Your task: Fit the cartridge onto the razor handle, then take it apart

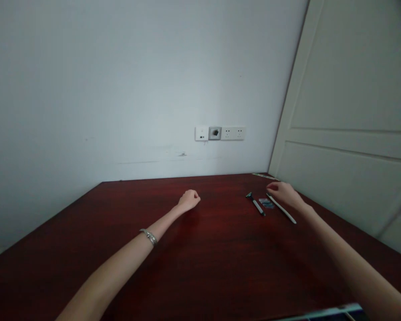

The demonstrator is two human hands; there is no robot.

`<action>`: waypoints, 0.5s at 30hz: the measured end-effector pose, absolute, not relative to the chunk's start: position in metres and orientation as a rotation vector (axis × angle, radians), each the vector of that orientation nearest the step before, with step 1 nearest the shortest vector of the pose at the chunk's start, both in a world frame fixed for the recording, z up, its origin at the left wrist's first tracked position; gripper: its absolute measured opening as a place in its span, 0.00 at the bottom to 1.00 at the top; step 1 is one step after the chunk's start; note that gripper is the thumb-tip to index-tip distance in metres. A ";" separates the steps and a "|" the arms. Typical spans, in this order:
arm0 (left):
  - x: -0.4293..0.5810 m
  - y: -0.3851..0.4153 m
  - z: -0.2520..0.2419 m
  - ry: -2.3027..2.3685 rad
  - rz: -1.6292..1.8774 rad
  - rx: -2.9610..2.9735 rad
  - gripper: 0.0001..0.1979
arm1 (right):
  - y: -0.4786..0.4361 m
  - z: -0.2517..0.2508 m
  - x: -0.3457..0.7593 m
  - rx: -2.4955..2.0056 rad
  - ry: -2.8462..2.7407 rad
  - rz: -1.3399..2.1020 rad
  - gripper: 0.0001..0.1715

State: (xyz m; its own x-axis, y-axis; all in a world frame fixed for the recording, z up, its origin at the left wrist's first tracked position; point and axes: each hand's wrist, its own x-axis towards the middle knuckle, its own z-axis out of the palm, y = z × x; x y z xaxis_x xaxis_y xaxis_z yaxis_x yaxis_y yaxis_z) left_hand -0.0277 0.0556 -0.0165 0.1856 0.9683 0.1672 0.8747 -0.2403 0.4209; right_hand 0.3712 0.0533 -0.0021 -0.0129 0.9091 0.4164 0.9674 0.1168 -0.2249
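Note:
My left hand (189, 200) rests as a loose fist on the dark red wooden table (200, 258), with nothing visible in it. A metal bracelet (149, 237) is on that wrist. My right hand (283, 193) is over the far end of a thin white stick (282, 208), its fingers curled together. Whether those fingers touch the stick or pinch something small is hidden. Left of the stick lies a small clear plastic packet (266, 203) with something dark in it. Beside the packet is a razor (256, 205) with a grey and black handle, its head pointing away from me.
A white wall (153, 89) stands behind the table, with power sockets (233, 133) low on it. To the right, a pale panelled door (347, 111) borders the table. A flat pale strip (265, 176) lies in the far right corner. Something light-edged (334, 311) shows at the bottom right.

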 end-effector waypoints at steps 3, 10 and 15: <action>0.027 0.063 -0.007 1.642 0.475 2.222 0.09 | 0.052 -0.013 0.393 -1.788 -2.140 -0.112 0.18; 0.132 0.057 -0.014 1.534 0.319 2.239 0.13 | 0.057 -0.020 0.406 -1.815 -2.439 0.058 0.38; 0.174 0.055 -0.020 1.528 0.370 2.237 0.19 | 0.058 -0.016 0.403 -1.910 -2.444 0.192 0.43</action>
State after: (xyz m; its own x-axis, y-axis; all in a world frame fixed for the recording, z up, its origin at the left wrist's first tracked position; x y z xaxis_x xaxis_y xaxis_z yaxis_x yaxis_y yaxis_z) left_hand 0.1735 0.0547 -0.0202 0.3659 0.9306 -0.0094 0.8234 -0.3190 0.4694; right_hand 0.4029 0.0585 -0.0162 -0.2439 0.9685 -0.0494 0.9644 0.2369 -0.1180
